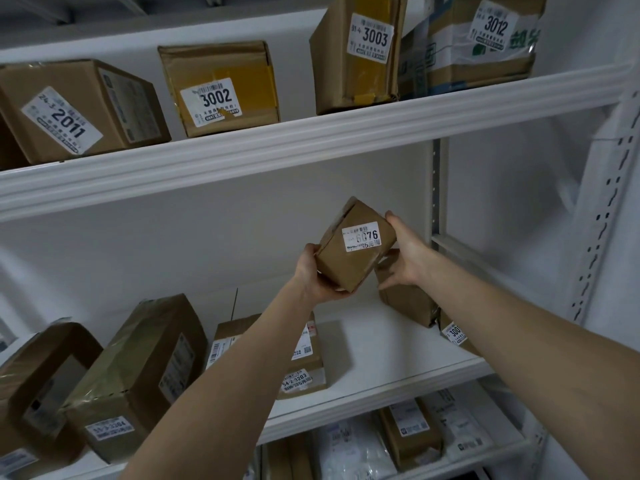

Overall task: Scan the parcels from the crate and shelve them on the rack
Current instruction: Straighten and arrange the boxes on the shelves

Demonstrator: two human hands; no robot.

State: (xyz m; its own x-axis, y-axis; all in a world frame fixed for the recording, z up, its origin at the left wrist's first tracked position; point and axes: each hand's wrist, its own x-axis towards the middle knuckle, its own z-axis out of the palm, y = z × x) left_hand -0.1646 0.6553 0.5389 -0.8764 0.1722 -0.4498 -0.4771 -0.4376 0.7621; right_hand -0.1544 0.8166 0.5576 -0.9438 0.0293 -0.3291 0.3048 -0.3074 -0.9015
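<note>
Gripping a tilted cardboard parcel [346, 268] labelled "6076", the left hand [313, 275] and right hand [408, 258] hold it above the rack's middle shelf [384, 348]. Overhead stand box 2011 [65, 121]; box 3002 [218, 88]; box 3003 [360, 57]; box 3012 [485, 46].

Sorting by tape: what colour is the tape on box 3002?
Yellow tape across box 3002; head view.
</note>
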